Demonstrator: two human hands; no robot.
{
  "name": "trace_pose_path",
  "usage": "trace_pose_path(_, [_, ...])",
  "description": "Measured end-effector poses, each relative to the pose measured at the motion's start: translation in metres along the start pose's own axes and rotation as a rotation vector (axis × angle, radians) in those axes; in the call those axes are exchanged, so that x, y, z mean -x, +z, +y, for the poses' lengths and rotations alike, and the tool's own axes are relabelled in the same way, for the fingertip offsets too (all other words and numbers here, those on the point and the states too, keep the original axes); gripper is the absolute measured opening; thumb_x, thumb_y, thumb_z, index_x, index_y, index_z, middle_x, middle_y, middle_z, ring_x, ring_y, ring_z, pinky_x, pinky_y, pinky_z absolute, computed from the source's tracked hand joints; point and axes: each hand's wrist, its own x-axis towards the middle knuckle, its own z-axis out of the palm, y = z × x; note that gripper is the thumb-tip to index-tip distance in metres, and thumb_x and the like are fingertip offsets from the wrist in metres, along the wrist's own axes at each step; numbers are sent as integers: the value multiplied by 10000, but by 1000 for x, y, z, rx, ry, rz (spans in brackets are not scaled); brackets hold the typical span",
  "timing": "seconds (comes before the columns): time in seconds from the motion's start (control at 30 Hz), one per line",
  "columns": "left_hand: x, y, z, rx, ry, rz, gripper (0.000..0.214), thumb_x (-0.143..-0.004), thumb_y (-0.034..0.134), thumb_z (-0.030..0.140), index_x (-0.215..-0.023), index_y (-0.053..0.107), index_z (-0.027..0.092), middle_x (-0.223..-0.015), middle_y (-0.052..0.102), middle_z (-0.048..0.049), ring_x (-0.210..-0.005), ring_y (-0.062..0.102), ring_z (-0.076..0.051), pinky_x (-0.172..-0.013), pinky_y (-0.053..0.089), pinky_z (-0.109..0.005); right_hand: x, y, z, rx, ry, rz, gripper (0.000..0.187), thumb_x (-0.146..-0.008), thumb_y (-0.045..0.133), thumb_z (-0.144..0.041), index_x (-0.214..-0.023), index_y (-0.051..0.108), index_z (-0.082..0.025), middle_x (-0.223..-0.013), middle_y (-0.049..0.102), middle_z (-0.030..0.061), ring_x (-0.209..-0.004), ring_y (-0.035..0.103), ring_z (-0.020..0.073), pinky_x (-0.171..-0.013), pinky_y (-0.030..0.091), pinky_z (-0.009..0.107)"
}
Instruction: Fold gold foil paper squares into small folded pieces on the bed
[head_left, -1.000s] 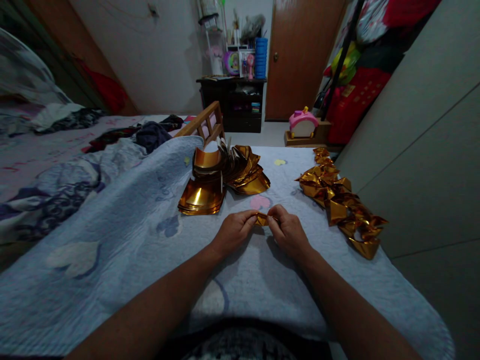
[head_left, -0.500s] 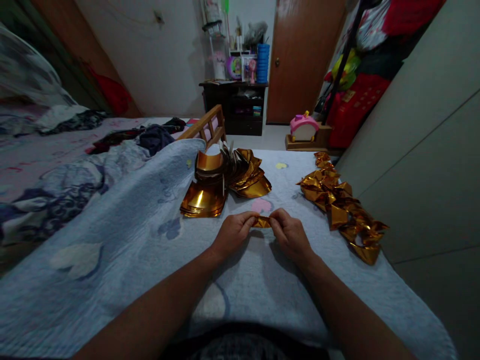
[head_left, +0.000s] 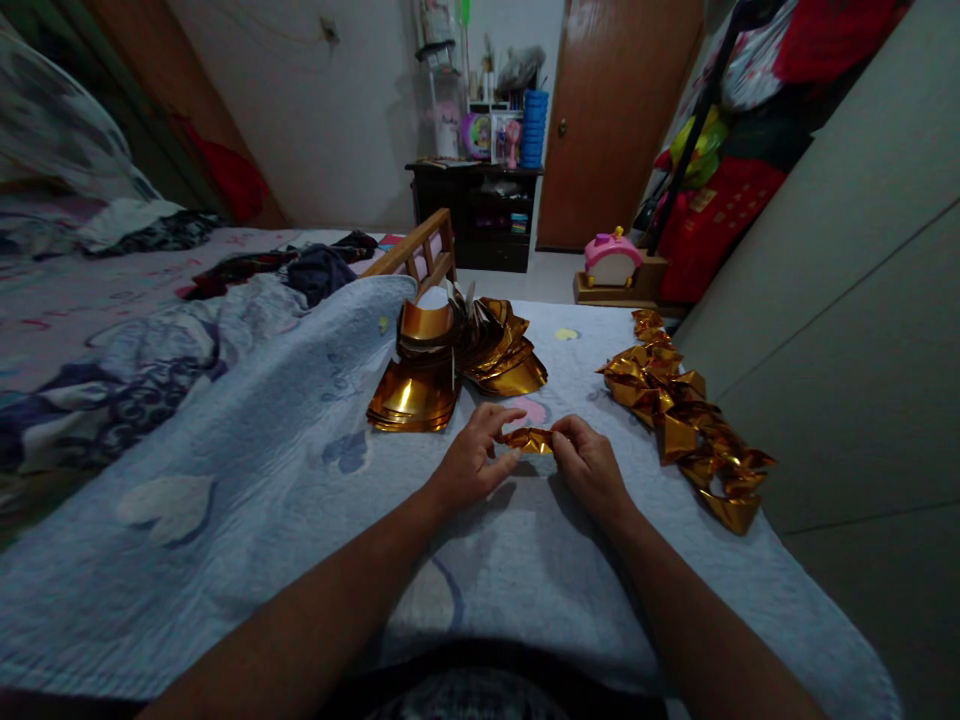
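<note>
A small folded piece of gold foil paper (head_left: 531,440) is held just above the quilt. My right hand (head_left: 589,463) pinches its right end between thumb and fingers. At the other end, my left hand (head_left: 476,458) has its thumb and forefinger apart, with the foil's left tip between them; whether it touches the fingers I cannot tell. Beyond my hands lie stacks of gold foil sheets (head_left: 412,395), some curled into a roll and some fanned out. To the right is a heap of folded gold foil pieces (head_left: 679,410).
A pale blue quilt (head_left: 300,560) with heart patches covers the bed. A wooden rail (head_left: 409,245) stands behind the foil stacks, and rumpled bedding (head_left: 150,370) lies left. A pale cabinet (head_left: 847,350) borders the right side. A pink toy (head_left: 611,260) sits beyond the far edge.
My left thumb and forefinger have opened from their pinch on the foil's left end. My right hand keeps its grip. The view has shifted slightly.
</note>
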Motion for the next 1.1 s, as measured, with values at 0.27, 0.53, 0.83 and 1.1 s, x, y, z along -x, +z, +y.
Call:
trace_pose_path(0.27, [-4, -3, -3, 80, 68, -118, 197, -876, 606, 161, -1029, 728, 182, -995, 636, -68, -959, 604, -200, -853, 474, -319, -4, -4, 1, -320, 233, -177, 206, -806, 553, -407, -745, 562, -210, -522, 478, -56, -473, 399, 115, -467, 288, 245])
trace_pose_path(0.53, [-8, -2, -2, 611, -343, -57, 228, -797, 751, 358, -878, 703, 151, -740, 634, -10, -632, 539, -116, -642, 426, -250, -4, -17, 4, -656, 279, -208, 293, -800, 728, -461, -946, 664, -216, -626, 529, -52, -531, 433, 93, -505, 340, 218])
trace_pose_path(0.83, [-10, 4, -16, 871, -468, -66, 412, -708, 839, 500, -835, 683, 140, -623, 569, 25, -518, 445, -70, -525, 329, -213, -5, -18, 7, -821, 293, -322, 280, -738, 828, -410, -887, 703, -209, -671, 601, -17, -570, 481, 105, -529, 396, 238])
trace_pose_path(1.1, [-9, 8, -12, 885, -519, -9, 388, -676, 872, 461, -808, 695, 142, -652, 565, 25, -539, 442, -60, -521, 347, -191, -3, -18, -1, -925, 354, -342, 316, -683, 879, -389, -831, 682, -191, -725, 642, -5, -633, 554, 117, -576, 445, 249])
